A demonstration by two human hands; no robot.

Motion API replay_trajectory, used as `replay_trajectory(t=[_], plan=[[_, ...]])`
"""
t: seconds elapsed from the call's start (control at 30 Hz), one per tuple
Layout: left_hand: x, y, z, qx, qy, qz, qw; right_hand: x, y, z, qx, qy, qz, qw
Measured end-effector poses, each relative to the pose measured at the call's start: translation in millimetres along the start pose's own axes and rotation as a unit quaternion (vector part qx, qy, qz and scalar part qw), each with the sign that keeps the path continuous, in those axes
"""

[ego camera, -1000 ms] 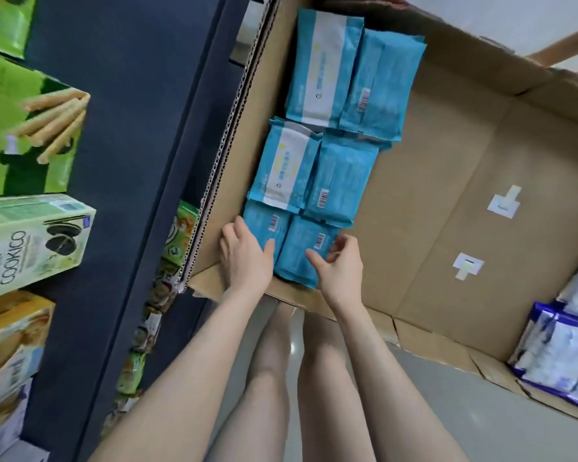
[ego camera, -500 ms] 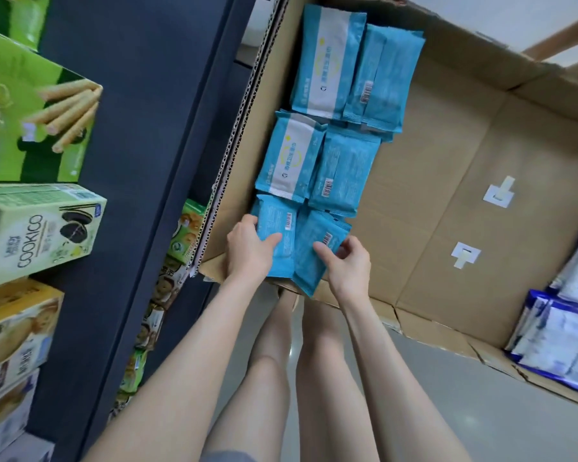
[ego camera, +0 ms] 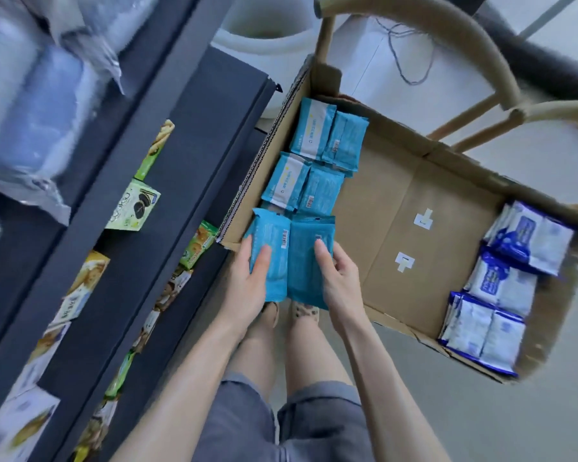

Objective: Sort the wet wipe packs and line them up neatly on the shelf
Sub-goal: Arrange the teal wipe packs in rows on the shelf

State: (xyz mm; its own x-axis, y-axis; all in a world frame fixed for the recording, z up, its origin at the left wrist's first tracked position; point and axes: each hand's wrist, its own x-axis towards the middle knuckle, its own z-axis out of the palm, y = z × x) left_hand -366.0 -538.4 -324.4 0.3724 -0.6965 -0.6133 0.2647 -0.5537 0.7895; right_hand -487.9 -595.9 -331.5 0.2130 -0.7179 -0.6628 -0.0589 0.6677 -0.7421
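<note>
Slipping is the worry: each hand is holding only the near end of a smooth pack, so one could be sliding out and dropping to the floor [ego camera: 464, 411]. The left hand [ego camera: 249, 281] is holding the first blue pack [ego camera: 271, 241] in a closed grip, thumb on top. The right hand [ego camera: 339, 281] is gripping the second blue pack [ego camera: 306, 268] right beside it. Both are hanging over the near edge of the cardboard box [ego camera: 397, 211], where more blue packs [ego camera: 317, 191] are lying. The shelf [ego camera: 194, 181] is standing just left.
</note>
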Motion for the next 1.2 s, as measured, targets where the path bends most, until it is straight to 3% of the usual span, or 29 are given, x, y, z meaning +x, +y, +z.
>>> replay_trajectory(t=[0.3, 0.6, 0.83, 1.0, 1.2], plan=[[-101, -3, 9, -0.233, 0.001, -0.023, 0.972, -80, -9, -18, -0.081, -0.153, 0.029, 0.984], [-209, -17, 3, -0.320, 0.075, 0.002, 0.945, -164, -15, -24, -0.118, -0.288, -0.051, 0.949], [-293, 8, -65, -0.359, 0.165, 0.110, 0.912, -233, -50, 50, -0.180, -0.415, -0.114, 0.885], [-355, 18, -134, -0.315, 0.272, 0.190, 0.889, -286, -48, 130, -0.245, -0.432, -0.183, 0.848], [-427, 0, -227, -0.275, 0.431, 0.257, 0.820, -370, -18, 229, -0.283, -0.490, -0.262, 0.782]])
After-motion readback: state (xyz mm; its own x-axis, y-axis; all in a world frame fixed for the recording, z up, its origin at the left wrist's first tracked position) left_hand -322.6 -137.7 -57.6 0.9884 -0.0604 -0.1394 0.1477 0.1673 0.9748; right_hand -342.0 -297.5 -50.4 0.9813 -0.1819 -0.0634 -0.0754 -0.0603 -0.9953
